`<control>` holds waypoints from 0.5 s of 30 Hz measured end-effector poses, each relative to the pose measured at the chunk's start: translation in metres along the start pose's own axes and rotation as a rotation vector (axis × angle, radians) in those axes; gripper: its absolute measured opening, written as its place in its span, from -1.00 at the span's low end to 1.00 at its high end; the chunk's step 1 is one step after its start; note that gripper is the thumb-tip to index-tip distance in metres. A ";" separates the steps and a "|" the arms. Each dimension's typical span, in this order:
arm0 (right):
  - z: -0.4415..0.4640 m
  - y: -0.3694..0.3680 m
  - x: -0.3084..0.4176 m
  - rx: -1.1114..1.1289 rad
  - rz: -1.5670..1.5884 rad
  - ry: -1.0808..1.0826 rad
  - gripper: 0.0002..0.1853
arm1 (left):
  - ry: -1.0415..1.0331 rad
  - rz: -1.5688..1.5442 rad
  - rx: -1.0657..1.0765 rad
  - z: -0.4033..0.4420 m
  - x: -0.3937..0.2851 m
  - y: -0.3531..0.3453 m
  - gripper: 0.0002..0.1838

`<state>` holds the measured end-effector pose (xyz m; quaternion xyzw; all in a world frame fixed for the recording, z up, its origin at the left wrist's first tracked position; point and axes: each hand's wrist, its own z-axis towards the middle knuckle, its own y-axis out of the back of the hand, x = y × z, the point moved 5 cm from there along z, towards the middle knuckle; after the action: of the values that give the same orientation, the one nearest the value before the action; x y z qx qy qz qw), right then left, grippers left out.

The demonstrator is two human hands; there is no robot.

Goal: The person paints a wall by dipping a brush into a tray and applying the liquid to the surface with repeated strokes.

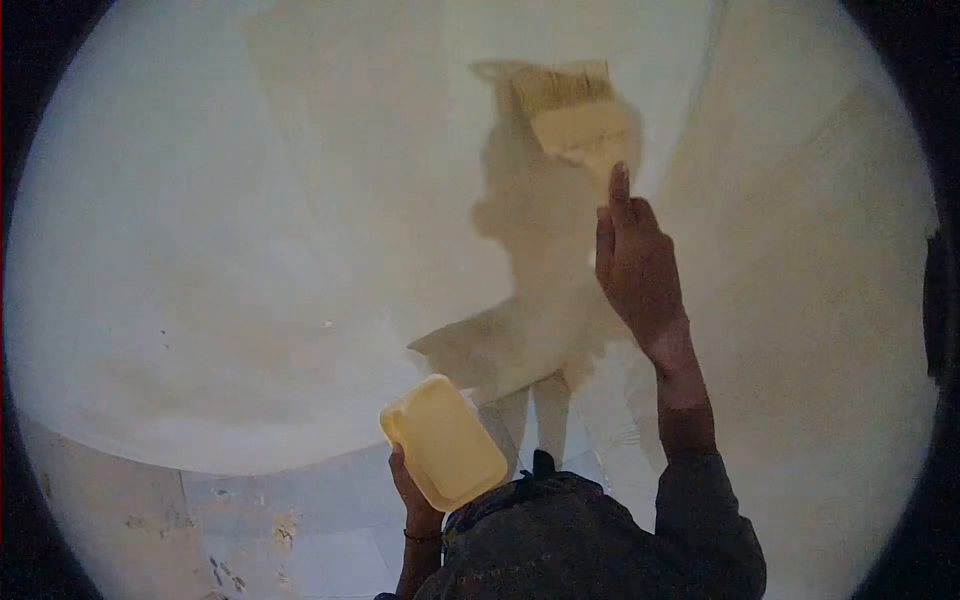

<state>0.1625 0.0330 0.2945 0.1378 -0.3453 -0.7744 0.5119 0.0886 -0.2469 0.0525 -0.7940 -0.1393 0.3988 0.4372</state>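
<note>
The largest thing is a pale cream wall [350, 200], smooth and bent into a curve by the wide lens, with faint tan patches of uneven tone. Below its lower edge lies a grey-white tiled floor [330, 520], marked with brown stains or flakes. The wearer's dark shirt [560, 550] fills the bottom middle, and a soft shadow [520, 200] falls on the wall just beside the raised arm.

Next in size is a shallow, rounded, pale-yellow plastic tub [410, 388]. The left hand [412, 495] grips it by the near left side, thumb over the rim, low and close to the body. Whether it holds liquid cannot be told. Keeping the tub fairly level and near the wall would suit this hold, as a steep tilt could spill anything inside.

The wide, flat brush with tan bristles [590, 125] is up on the wall, bristles pointing up and to the left. They look to be at the surface, though exact contact is hard to judge. The right hand [640, 270] is closed round the handle, one finger stretched along it, which should help steer. Light, even pressure across the full bristle width, a loose wrist and long overlapping strokes would leave fewer streaks; pressing hard could splay the bristles.

Smallest is a thin dark bracelet [422, 538] on the left wrist.
</note>
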 end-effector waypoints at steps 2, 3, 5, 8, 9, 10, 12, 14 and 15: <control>-0.017 -0.012 -0.004 0.061 -0.019 -0.021 -0.44 | -0.019 0.044 -0.025 0.002 0.001 0.003 -0.42; -0.028 -0.023 -0.006 0.101 -0.008 -0.032 -0.43 | -0.014 0.043 -0.023 0.003 0.001 -0.001 -0.42; -0.045 -0.038 -0.011 0.209 -0.037 -0.050 -0.41 | 0.036 -0.022 0.082 0.002 0.002 -0.019 -0.36; -0.071 -0.060 -0.010 0.333 -0.025 -0.094 -0.40 | 0.039 -0.024 0.116 0.010 0.002 -0.019 -0.36; -0.078 -0.062 -0.008 0.342 -0.060 -0.077 -0.42 | 0.041 -0.023 0.117 0.011 0.004 -0.019 -0.36; -0.085 -0.066 -0.007 0.341 -0.062 -0.078 -0.42 | 0.034 -0.001 0.112 0.012 0.005 -0.017 -0.36; -0.101 -0.078 -0.008 0.427 -0.046 -0.118 -0.42 | 0.027 0.023 0.109 0.012 0.006 -0.020 -0.36; -0.118 -0.089 -0.009 0.464 -0.040 -0.112 -0.41 | 0.028 0.064 0.045 0.009 0.007 -0.023 -0.37; -0.125 -0.096 -0.009 0.504 -0.034 -0.104 -0.40 | 0.024 0.063 0.044 0.010 0.008 -0.022 -0.37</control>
<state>0.1701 0.0151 0.1379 0.2268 -0.5511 -0.6783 0.4297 0.0894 -0.2240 0.0630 -0.7928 -0.1000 0.4059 0.4436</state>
